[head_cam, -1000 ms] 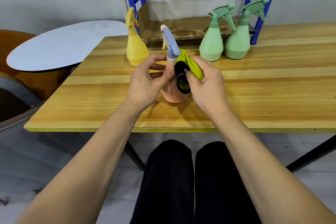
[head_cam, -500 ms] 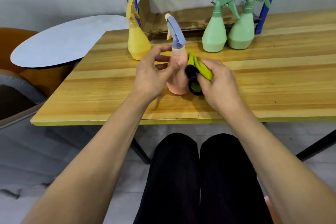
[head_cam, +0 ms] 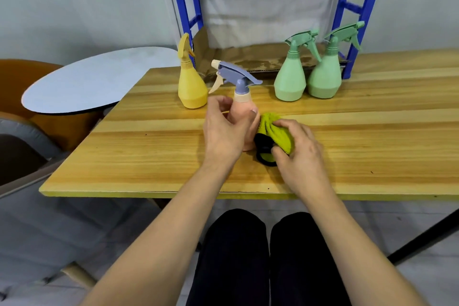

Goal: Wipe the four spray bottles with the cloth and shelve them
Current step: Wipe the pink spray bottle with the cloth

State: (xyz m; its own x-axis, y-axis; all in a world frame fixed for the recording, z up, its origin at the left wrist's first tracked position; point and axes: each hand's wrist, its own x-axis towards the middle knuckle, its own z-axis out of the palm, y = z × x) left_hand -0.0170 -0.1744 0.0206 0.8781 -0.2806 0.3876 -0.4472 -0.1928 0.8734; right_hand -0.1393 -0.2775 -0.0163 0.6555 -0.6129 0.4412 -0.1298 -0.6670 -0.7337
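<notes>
A pink spray bottle [head_cam: 242, 100] with a blue-grey trigger head stands upright on the wooden table [head_cam: 372, 136]. My left hand [head_cam: 224, 129] wraps around its body. My right hand [head_cam: 296, 148] presses a bunched yellow-green cloth with a black edge [head_cam: 274, 131] against the bottle's lower right side. Behind stand a yellow spray bottle [head_cam: 191, 84] and two green spray bottles [head_cam: 290, 77] [head_cam: 324, 74], untouched. The pink bottle's lower body is hidden by my hands.
A blue metal shelf frame [head_cam: 185, 7] rises behind the table, with brown cardboard [head_cam: 250, 58] on its low shelf. A round white tabletop [head_cam: 94, 79] and an orange chair [head_cam: 24, 74] stand to the left. My knees are below the table's front edge.
The cloth has slid down the pink bottle from near the neck to its base. The bottle has been turned, its nozzle now pointing left. The camera has tilted up.
</notes>
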